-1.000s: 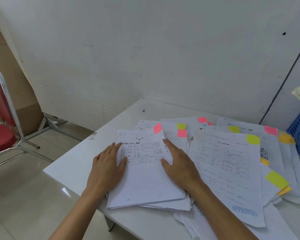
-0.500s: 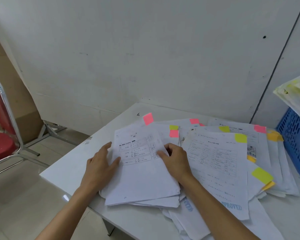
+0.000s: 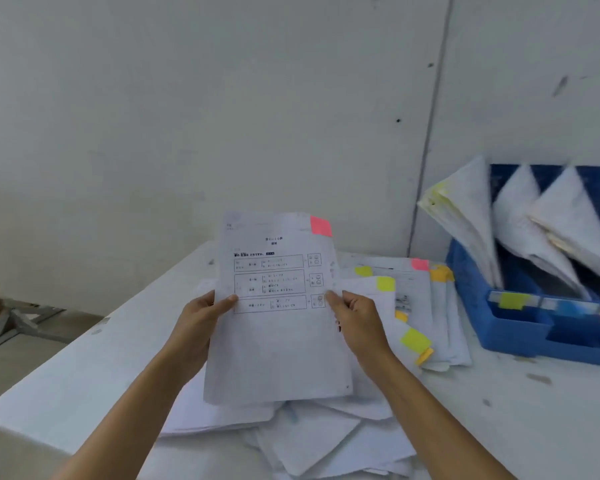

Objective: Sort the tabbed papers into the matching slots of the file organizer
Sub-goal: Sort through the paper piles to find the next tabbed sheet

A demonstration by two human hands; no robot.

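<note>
A printed paper set with a pink tab (image 3: 278, 327) is held up off the white table (image 3: 84, 368), tilted toward me. My left hand (image 3: 201, 320) grips its left edge, thumb on the front. My right hand (image 3: 357, 320) grips its right edge. Under and behind it lies a loose heap of tabbed papers (image 3: 413, 306) with yellow, orange and pink tabs. At the right stands a blue file organizer (image 3: 520, 327) with colour labels on its front lip and several paper bundles leaning in its slots.
The white wall rises just behind the table. The table's left edge runs diagonally, with floor and a metal frame (image 3: 25, 320) below at the left. More white sheets (image 3: 326, 445) spill toward the near edge.
Both hands went from pressing flat on the pink-tabbed set to gripping its sides and lifting it off the heap. The view swung right, bringing the blue organizer into sight.
</note>
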